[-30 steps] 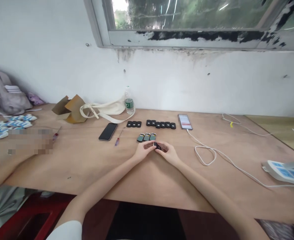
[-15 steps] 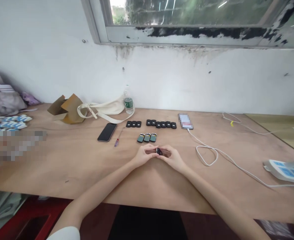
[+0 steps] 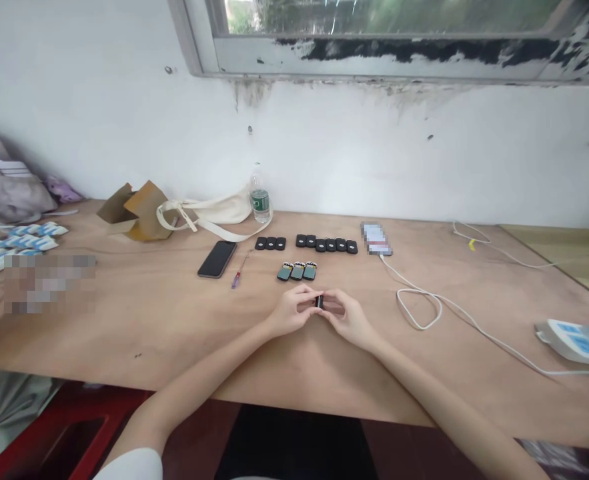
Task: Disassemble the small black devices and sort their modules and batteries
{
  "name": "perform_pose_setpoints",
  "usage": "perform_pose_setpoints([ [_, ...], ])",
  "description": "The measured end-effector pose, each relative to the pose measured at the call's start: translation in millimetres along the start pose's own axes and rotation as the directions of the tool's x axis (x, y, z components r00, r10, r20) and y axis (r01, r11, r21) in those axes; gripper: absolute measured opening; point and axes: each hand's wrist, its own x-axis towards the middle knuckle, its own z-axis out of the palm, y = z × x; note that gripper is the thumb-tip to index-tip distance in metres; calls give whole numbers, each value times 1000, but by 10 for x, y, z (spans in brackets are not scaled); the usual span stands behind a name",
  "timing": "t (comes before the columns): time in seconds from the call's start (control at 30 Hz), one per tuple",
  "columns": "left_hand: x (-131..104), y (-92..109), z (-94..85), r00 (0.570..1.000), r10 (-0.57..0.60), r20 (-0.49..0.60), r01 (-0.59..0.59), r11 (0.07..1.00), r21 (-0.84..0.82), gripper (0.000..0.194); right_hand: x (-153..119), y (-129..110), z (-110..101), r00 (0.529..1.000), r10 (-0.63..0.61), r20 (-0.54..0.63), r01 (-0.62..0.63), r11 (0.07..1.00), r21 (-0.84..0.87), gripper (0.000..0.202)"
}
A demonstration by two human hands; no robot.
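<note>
Between my fingertips stands a small black key fob (image 3: 319,302), turned edge-on. My left hand (image 3: 292,313) pinches it from the left, and my right hand (image 3: 348,319) grips it from the right. Just beyond my hands lie three open fob halves (image 3: 297,271) with greenish boards showing. Farther back are closed black fobs (image 3: 271,243) in a group of three and a longer row of black fobs (image 3: 331,245), each with a pale oval mark. To the left, a small screwdriver (image 3: 237,277) with a reddish-purple handle lies beside a dark phone (image 3: 217,259).
A water bottle (image 3: 260,200), a cream bag (image 3: 224,212) and an open brown paper bag (image 3: 147,212) stand along the wall. A second phone (image 3: 375,238) trails a white cable (image 3: 461,317) across the right side. Blue-and-white packets (image 3: 24,243) lie far left; a white-and-blue box (image 3: 574,341) sits right.
The fob has turned in my fingers from slightly tilted to more upright and edge-on. Both hands keep their hold, and the camera view has shifted slightly.
</note>
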Motion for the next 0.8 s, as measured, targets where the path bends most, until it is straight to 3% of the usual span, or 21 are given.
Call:
perform_pose_setpoints([
  [0.2, -18, 30, 33, 995, -65, -73, 66, 998, 7, 31, -12, -39, 21, 998, 27, -48, -28, 999, -28, 28],
  [0.37, 18, -15, -36, 997, -71, 9, 71, 996, -59, 34, 9, -38, -14, 999, 18, -29, -19, 998, -60, 29],
  [0.57, 34, -38, -33, 976, -206, 75, 218, 949, -229, 37, -16, -31, 24, 999, 18, -44, -19, 1000, -16, 30],
  [0.8, 16, 21, 43, 984, -178, -7, 175, 976, -130, 34, -45, -41, 72, 996, 45, -77, -41, 998, 55, 36],
])
